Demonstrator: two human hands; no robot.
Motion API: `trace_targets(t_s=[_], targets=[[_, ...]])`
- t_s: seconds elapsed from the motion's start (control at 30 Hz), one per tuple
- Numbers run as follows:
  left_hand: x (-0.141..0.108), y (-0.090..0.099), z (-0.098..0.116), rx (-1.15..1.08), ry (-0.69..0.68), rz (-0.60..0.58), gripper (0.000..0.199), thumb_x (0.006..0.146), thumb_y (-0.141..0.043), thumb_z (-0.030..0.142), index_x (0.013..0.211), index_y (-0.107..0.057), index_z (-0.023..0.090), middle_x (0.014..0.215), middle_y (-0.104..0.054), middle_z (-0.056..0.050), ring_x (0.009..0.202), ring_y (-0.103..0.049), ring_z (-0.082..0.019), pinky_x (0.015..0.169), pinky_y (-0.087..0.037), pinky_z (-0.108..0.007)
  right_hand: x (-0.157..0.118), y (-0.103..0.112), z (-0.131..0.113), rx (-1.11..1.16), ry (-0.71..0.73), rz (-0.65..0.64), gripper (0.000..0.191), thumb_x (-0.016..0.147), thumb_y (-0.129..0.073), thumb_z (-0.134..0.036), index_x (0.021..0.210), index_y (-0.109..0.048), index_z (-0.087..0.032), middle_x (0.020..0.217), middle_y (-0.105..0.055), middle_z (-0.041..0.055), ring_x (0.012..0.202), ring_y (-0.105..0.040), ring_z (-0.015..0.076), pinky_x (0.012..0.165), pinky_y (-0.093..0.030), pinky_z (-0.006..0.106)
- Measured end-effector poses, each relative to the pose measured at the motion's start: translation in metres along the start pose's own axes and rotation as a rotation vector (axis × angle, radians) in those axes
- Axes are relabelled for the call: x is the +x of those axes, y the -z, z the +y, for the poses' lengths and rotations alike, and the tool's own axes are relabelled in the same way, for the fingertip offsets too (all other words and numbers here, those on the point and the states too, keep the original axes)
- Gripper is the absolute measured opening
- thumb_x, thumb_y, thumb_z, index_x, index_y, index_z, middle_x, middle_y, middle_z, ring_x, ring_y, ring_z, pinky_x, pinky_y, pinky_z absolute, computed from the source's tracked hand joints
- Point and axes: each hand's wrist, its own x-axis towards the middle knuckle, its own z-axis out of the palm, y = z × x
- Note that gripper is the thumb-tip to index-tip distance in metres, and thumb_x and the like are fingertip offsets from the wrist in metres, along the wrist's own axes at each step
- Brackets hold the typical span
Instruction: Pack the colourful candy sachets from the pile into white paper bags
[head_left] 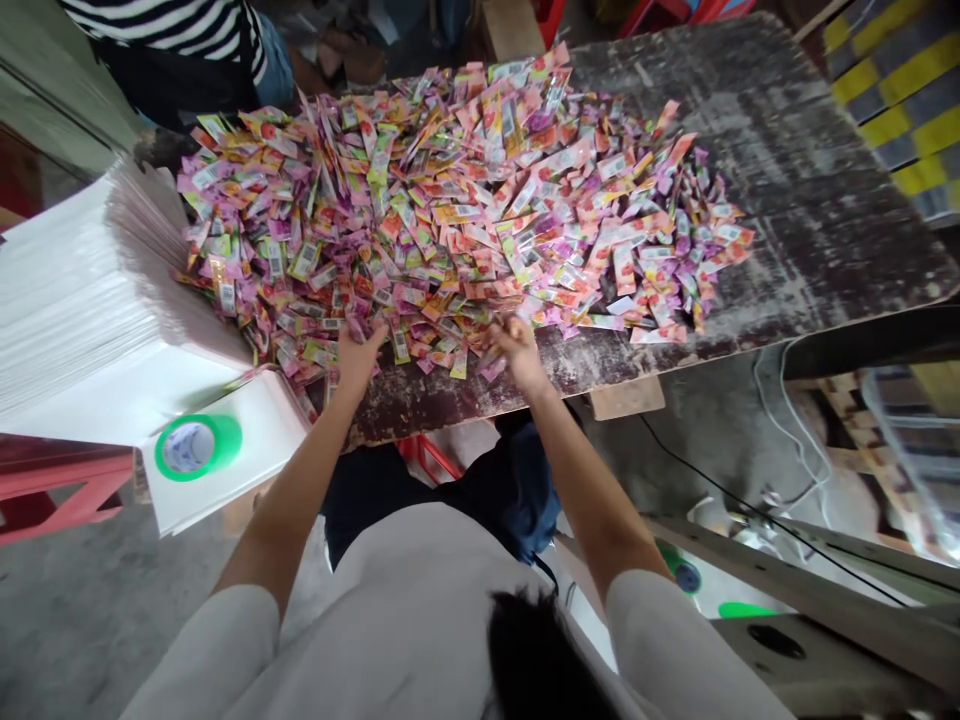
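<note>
Small pink, orange, purple and green packets [450,215] lie in a wide, loose heap on the dark, worn table [780,170]. At the heap's near edge, my left hand [361,350] is curled over purple-pink packets, its thumb pointing right. My right hand [516,348] is farther right at the same edge, fingers bent together around a pinkish packet near the table's front edge. A few packets lie between the two hands. The fingertips of both hands are partly lost among the packets.
Left of the heap stands a tall stack of white sheets [67,300]. A green tape roll [196,447] lies on a white box [247,450] at the near left. Across the table is a person in a striped top [172,30]. Yellow-and-grey stacked boxes [900,90] stand beyond the right end.
</note>
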Motion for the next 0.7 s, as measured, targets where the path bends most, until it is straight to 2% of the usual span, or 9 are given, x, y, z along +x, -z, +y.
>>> trace_targets(t_s=[0.07, 0.13, 0.17, 0.23, 0.33, 0.4, 0.47, 0.6, 0.7], targets=[[0.008, -0.02, 0.001, 0.265, -0.037, -0.033, 0.038, 0.062, -0.08, 0.035, 0.09, -0.063, 0.017, 0.09, -0.07, -0.011, 0.092, -0.067, -0.028, 0.081, -0.052, -0.039, 0.006, -0.021, -0.006, -0.339, 0.094, -0.189, 0.026, 0.082, -0.064, -0.031, 0.105, -0.06, -0.018, 0.089, -0.067, 0.0056, 0.078, -0.061, 0.0202, 0.073, -0.049, 0.031], [0.012, -0.034, 0.001, 0.475, -0.065, -0.063, 0.034, 0.063, -0.079, 0.035, 0.089, -0.065, 0.017, 0.095, -0.071, -0.016, 0.101, -0.066, -0.033, 0.089, -0.049, -0.043, 0.012, -0.041, -0.01, -0.683, 0.186, -0.351, 0.034, 0.079, -0.063, -0.016, 0.112, -0.06, -0.015, 0.099, -0.068, 0.0104, 0.088, -0.061, 0.0228, 0.078, -0.046, 0.031], [0.012, -0.037, 0.001, 0.523, -0.075, -0.073, 0.03, 0.065, -0.077, 0.035, 0.087, -0.066, 0.017, 0.096, -0.072, -0.017, 0.103, -0.066, -0.034, 0.09, -0.049, -0.044, 0.014, -0.049, -0.011, -0.795, 0.214, -0.398, 0.037, 0.078, -0.061, -0.01, 0.114, -0.06, -0.013, 0.101, -0.068, 0.0124, 0.091, -0.061, 0.0238, 0.079, -0.045, 0.031], [0.008, -0.034, -0.001, 0.505, -0.102, -0.075, 0.024, 0.068, -0.073, 0.032, 0.086, -0.067, 0.017, 0.093, -0.073, -0.015, 0.1, -0.067, -0.033, 0.09, -0.049, -0.044, 0.017, -0.056, -0.012, -0.882, 0.239, -0.438, 0.039, 0.077, -0.058, -0.006, 0.116, -0.061, -0.012, 0.1, -0.068, 0.0141, 0.092, -0.06, 0.0244, 0.079, -0.043, 0.031], [-0.007, -0.009, -0.007, 0.259, -0.115, -0.072, 0.025, 0.068, -0.072, 0.029, 0.09, -0.068, 0.017, 0.091, -0.073, -0.009, 0.093, -0.069, -0.026, 0.088, -0.052, -0.04, 0.016, -0.051, -0.011, -0.895, 0.25, -0.46, 0.031, 0.08, -0.057, -0.011, 0.111, -0.064, -0.012, 0.101, -0.067, 0.0137, 0.094, -0.058, 0.0236, 0.08, -0.041, 0.03], [-0.021, 0.016, -0.01, 0.101, -0.089, -0.049, 0.029, 0.069, -0.072, 0.032, 0.093, -0.069, 0.017, 0.092, -0.074, -0.007, 0.09, -0.069, -0.023, 0.088, -0.053, -0.037, 0.014, -0.045, -0.01, -0.884, 0.252, -0.465, 0.027, 0.082, -0.056, -0.015, 0.108, -0.064, -0.012, 0.104, -0.066, 0.0133, 0.097, -0.057, 0.0235, 0.08, -0.041, 0.029], [-0.036, 0.041, -0.011, 0.008, -0.028, -0.041, 0.03, 0.071, -0.071, 0.037, 0.093, -0.069, 0.017, 0.092, -0.074, -0.007, 0.087, -0.069, -0.022, 0.084, -0.056, -0.037, 0.014, -0.044, -0.008, -0.864, 0.264, -0.464, 0.031, 0.083, -0.055, -0.016, 0.113, -0.063, -0.013, 0.107, -0.065, 0.0128, 0.099, -0.057, 0.0236, 0.082, -0.042, 0.029], [-0.059, 0.075, -0.014, -0.084, 0.131, -0.051, 0.032, 0.07, -0.073, 0.039, 0.093, -0.069, 0.017, 0.085, -0.074, -0.006, 0.078, -0.07, -0.022, 0.072, -0.059, -0.036, 0.018, -0.064, -0.002, -0.85, 0.279, -0.482, 0.04, 0.081, -0.055, -0.013, 0.121, -0.061, -0.015, 0.106, -0.066, 0.0138, 0.098, -0.057, 0.0262, 0.086, -0.043, 0.035], [-0.07, 0.09, -0.012, -0.09, 0.15, 0.07, 0.036, 0.066, -0.074, 0.036, 0.097, -0.067, 0.019, 0.083, -0.073, -0.004, 0.078, -0.07, -0.021, 0.069, -0.059, -0.034, 0.018, -0.076, 0.001, -0.811, 0.272, -0.47, 0.035, 0.076, -0.057, -0.01, 0.109, -0.065, -0.016, 0.103, -0.066, 0.0129, 0.098, -0.057, 0.0268, 0.089, -0.044, 0.038]])
